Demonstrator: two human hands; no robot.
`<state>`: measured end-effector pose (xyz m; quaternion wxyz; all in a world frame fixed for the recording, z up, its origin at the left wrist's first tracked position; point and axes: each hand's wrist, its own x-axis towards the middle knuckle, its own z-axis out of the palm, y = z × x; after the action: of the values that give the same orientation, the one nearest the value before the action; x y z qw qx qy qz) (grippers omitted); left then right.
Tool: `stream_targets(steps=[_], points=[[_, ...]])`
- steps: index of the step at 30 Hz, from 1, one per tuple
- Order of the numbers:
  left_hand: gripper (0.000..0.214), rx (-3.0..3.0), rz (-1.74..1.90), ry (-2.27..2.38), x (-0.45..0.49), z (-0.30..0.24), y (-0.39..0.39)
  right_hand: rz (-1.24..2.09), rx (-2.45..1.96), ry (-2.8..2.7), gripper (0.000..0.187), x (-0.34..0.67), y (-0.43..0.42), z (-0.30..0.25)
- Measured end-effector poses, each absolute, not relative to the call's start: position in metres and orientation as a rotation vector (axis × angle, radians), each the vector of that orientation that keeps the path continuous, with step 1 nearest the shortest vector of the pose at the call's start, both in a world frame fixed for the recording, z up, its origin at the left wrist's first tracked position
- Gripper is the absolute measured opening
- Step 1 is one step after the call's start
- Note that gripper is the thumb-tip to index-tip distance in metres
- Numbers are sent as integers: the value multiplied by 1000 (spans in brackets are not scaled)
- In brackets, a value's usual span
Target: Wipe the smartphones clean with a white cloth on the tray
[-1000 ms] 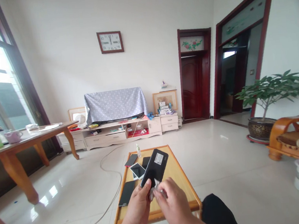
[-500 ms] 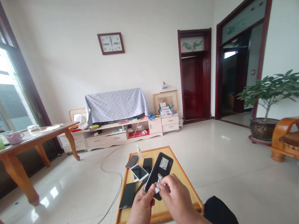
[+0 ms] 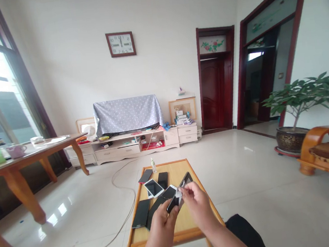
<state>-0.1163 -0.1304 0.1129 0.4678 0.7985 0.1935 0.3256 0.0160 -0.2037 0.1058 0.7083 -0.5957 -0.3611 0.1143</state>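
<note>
L hand (image 3: 163, 218) holds phone (image 3: 172, 206) over tabletop (image 3: 177, 169) nr R edge; R hand (image 3: 195, 198) pinches wipe (image 3: 178, 194). Prob. wiping; next needs steady hold.

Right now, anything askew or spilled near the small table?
Slightly: phones lie at mixed angles, one white phone overlapping another, looking untidy; a loose cable trails across the floor. No spill visible; the bottle stands upright.

The held phone (image 3: 173, 205) looks glossy, the low table (image 3: 176, 170) smooth wood.
</note>
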Motion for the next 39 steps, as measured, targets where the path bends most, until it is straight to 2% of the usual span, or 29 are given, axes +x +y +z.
stream_targets(steps=[6, 10, 14, 19, 23, 25, 28, 30, 32, 39], points=[[39, 2658, 956, 625, -130, 103, -120, 614, -1074, -397, 46, 63, -200, 108], [52, 2866, 981, 568, -136, 104, -115, 820, -1047, -353, 40, 71, -208, 96], [59, 2897, 1006, 542, -138, 104, -114, 863, -1079, -329, 31, 71, -212, 89], [75, 2684, 1116, 608, -135, 97, -117, 768, -993, -327, 27, 68, -210, 86], [87, 2070, 1123, 620, -129, 93, -120, 716, -946, -297, 37, 71, -211, 84], [83, 1710, 904, 476, -129, 97, -123, 696, -934, -290, 41, 74, -212, 83], [63, 1340, 628, 279, -129, 108, -128, 669, -932, -305, 43, 74, -214, 82], [48, 1210, 597, 299, -129, 113, -131, 653, -962, -347, 43, 74, -214, 80], [43, 1133, 619, 367, -128, 115, -134, 585, -1047, -418, 43, 75, -214, 78], [46, 1084, 709, 429, -115, 120, -147, -188, -1612, -789, 34, 60, -219, 79]])
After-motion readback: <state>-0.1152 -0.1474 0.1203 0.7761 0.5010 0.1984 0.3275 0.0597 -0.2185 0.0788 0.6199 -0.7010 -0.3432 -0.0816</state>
